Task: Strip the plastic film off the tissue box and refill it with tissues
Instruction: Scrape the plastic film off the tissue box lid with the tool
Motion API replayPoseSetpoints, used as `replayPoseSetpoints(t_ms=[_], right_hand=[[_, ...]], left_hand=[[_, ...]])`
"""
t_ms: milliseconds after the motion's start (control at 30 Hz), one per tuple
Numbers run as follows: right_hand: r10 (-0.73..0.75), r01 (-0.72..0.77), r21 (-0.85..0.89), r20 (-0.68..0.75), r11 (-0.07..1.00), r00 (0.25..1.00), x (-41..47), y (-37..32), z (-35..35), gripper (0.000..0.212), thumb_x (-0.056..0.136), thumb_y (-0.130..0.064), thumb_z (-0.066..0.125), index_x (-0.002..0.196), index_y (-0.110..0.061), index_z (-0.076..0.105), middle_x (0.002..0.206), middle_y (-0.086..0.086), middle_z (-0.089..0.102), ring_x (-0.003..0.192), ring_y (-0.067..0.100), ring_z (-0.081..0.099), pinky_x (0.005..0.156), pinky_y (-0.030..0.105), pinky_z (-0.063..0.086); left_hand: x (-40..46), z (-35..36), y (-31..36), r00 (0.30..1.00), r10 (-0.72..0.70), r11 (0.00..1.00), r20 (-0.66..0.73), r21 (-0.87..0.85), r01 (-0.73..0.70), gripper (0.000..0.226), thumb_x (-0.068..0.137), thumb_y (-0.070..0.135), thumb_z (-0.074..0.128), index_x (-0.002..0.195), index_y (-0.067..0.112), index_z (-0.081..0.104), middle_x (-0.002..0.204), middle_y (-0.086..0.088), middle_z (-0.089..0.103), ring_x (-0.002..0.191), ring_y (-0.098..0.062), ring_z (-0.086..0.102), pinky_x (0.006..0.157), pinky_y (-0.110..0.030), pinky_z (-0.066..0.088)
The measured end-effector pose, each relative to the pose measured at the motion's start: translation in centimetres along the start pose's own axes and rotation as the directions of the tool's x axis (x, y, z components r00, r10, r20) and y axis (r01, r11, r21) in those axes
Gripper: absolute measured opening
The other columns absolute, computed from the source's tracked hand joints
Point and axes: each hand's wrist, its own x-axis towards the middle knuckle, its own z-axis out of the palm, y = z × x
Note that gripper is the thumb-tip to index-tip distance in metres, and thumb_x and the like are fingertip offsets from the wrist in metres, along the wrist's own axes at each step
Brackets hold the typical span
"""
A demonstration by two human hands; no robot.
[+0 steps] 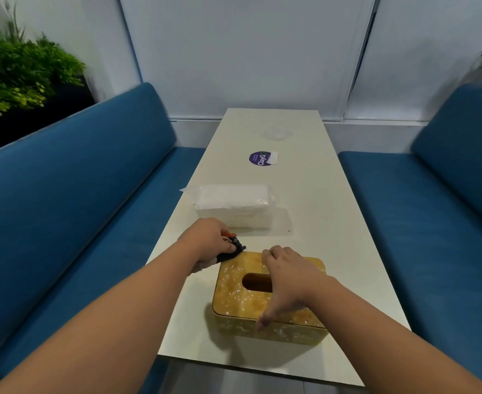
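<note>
Our right hand [286, 282] spans the tissue box [271, 300] lid, fingers spread, while our left hand [210, 241] grips a small dark tool [234, 248] at its far-left corner.

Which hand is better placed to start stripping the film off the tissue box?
Left hand: it grips a small dark tool at the tissue box's far-left corner. Right hand lies across the lid, steadying it.

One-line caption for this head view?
Left hand holds a small black-and-orange tool at the yellow tissue box corner; right hand steadies it.
</note>
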Motion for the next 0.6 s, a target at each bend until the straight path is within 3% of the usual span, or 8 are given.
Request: replayPoseSetpoints(t_ms=[233,500,600], right_hand=[[0.021,-0.021,-0.019,0.042,1.0,0.999,0.1,-0.2,-0.3,0.142,0.035,-0.088,0.067,0.149,-0.019,0.017,0.147,0.001,0.028,0.131,0.022,0.029,0.107,0.038,0.033],[0.044,-0.044,0.004,0.052,0.999,0.998,0.1,-0.3,-0.3,0.144,0.034,-0.088,0.067,0.15,-0.02,0.016,0.151,0.0,0.026,0.134,0.022,0.027,0.109,0.038,0.033],[0.033,-0.033,-0.003,0.047,0.999,0.998,0.2,-0.2,-0.1,0.145,0.034,-0.089,0.066,0.15,-0.019,0.015,0.151,0.001,0.025,0.134,0.022,0.026,0.109,0.038,0.031]], left_hand=[[-0.4,-0.3,-1.0,1.0,0.029,0.997,0.01,-0.069,-0.028,0.02,0.078,0.039,0.074,0.093,0.029,0.066,0.075,0.011,0.058,0.071,-0.008,0.054,0.053,-0.021,0.036],[-1.8,-0.5,-2.1,0.988,0.107,0.994,0.108,0.006,-0.108,0.014,0.076,0.039,0.074,0.08,0.034,0.062,0.072,0.011,0.06,0.069,-0.007,0.055,0.052,-0.023,0.038],[-2.0,-0.4,-2.1,0.995,0.076,0.997,0.066,-0.027,-0.074,0.014,0.076,0.039,0.075,0.08,0.034,0.062,0.071,0.013,0.059,0.068,-0.006,0.054,0.051,-0.022,0.036]])
